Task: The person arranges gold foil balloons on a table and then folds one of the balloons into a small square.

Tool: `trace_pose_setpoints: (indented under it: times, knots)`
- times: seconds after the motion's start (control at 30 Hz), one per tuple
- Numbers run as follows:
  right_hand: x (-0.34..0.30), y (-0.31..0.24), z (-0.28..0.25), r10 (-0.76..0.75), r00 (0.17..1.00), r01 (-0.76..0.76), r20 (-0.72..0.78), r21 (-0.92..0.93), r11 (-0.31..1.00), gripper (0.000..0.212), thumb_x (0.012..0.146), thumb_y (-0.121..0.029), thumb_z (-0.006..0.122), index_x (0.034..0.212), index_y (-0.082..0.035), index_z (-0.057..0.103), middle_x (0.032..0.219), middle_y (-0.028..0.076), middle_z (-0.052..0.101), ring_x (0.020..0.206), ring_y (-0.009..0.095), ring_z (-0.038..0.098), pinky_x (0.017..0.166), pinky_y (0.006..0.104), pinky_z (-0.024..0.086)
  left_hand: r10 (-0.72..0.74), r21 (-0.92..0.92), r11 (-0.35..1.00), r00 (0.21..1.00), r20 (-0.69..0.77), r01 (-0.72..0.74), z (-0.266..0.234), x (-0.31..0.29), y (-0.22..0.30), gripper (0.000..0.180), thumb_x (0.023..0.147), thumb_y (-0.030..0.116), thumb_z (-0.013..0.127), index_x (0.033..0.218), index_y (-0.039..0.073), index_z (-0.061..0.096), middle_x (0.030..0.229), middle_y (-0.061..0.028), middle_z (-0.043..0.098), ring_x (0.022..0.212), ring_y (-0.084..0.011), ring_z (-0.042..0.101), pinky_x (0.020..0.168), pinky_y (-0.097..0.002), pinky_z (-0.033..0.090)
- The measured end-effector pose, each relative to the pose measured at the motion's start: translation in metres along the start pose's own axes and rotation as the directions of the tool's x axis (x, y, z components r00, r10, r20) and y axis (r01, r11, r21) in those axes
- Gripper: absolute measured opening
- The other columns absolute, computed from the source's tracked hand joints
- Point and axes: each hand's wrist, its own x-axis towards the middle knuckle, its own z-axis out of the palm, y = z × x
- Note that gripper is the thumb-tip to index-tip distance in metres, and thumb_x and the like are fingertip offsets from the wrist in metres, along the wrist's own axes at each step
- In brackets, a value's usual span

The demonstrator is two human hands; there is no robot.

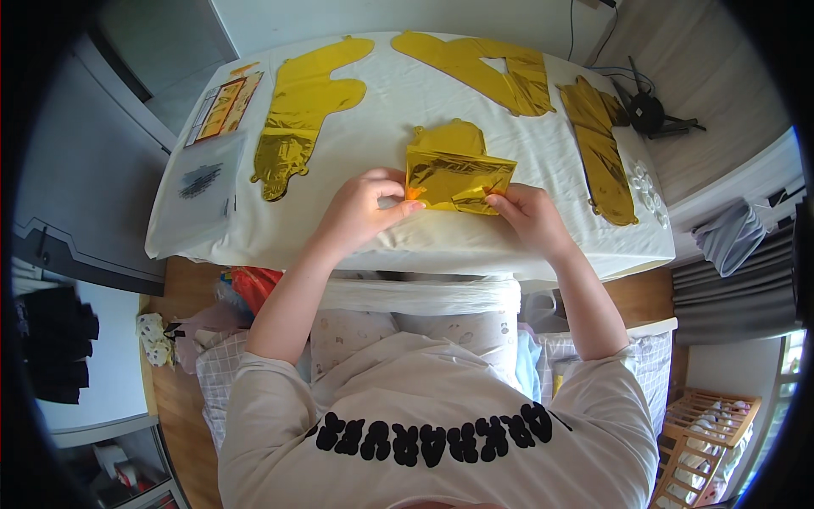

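A partly folded gold foil balloon point(459, 180) lies flat near the front middle of the white-covered table point(356, 153). My left hand point(370, 206) pinches its left edge between thumb and fingers. At its lower right corner, my right hand point(530, 214) grips the foil, thumb on top. A rounded part of the balloon shows beyond the folded piece. Three more uninflated gold foil balloons lie around it: one with rounded lobes point(305, 93) at the back left, one with a triangular hole point(475, 66) at the back, and a long one point(600, 153) at the right.
At the table's left are a printed orange package point(224, 107) and a clear plastic bag point(197, 193). A black device with antennas point(648, 113) stands at the back right, its cables running to the wall. Small white rings point(648, 197) lie by the right edge.
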Motion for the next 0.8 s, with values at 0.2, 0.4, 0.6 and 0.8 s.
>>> trace_pose_setpoints:
  times: [0.2, 0.4, 0.6, 0.8]
  knots:
    - [0.006, 0.009, 0.003, -0.046, 0.999, 0.046, 0.004, 0.089, 0.995, 0.03, 0.104, -0.019, 0.066, 0.123, 0.004, 0.063, 0.108, 0.009, 0.07, 0.098, 0.014, 0.066, 0.087, 0.0293, 0.052, -0.106, -0.115, 0.988, 0.994, 0.013, 0.106, 0.011, 0.006, -0.01, 0.032, 0.093, 0.03, 0.077, 0.096, -0.002, 0.074, 0.09, -0.0142, 0.075, 0.08, -0.0216, 0.07, 0.074, -0.0346, 0.052]
    - [0.002, 0.008, -0.002, -0.092, 0.995, 0.079, 0.047, 0.227, 0.971, 0.047, 0.1, -0.018, 0.073, 0.138, 0.0, 0.051, 0.117, 0.01, 0.069, 0.11, 0.015, 0.066, 0.096, 0.0303, 0.052, -0.174, -0.062, 0.983, 0.985, -0.001, 0.173, 0.01, 0.01, 0.002, 0.033, 0.095, 0.028, 0.076, 0.088, -0.003, 0.07, 0.072, -0.0071, 0.067, 0.067, -0.0109, 0.055, 0.064, -0.0312, 0.047]
    - [-0.001, 0.002, -0.005, -0.026, 0.998, 0.012, 0.063, 0.214, 0.977, 0.06, 0.092, -0.01, 0.08, 0.142, 0.0, 0.049, 0.104, 0.008, 0.074, 0.094, 0.013, 0.069, 0.086, 0.0288, 0.053, -0.203, -0.005, 0.979, 0.979, -0.019, 0.203, 0.009, 0.014, 0.005, 0.042, 0.095, 0.032, 0.076, 0.076, -0.003, 0.06, 0.064, -0.0069, 0.059, 0.06, -0.0101, 0.045, 0.056, -0.0325, 0.041]
    - [0.004, 0.001, -0.003, 0.078, 0.997, -0.08, 0.026, 0.089, 0.993, 0.075, 0.093, -0.005, 0.077, 0.156, -0.001, 0.037, 0.083, 0.005, 0.072, 0.083, 0.01, 0.067, 0.08, 0.0252, 0.052, -0.248, -0.057, 0.967, 0.969, 0.011, 0.248, 0.009, 0.015, 0.002, 0.034, 0.096, 0.029, 0.076, 0.085, -0.002, 0.066, 0.073, -0.0063, 0.067, 0.066, -0.0094, 0.053, 0.061, -0.0307, 0.044]
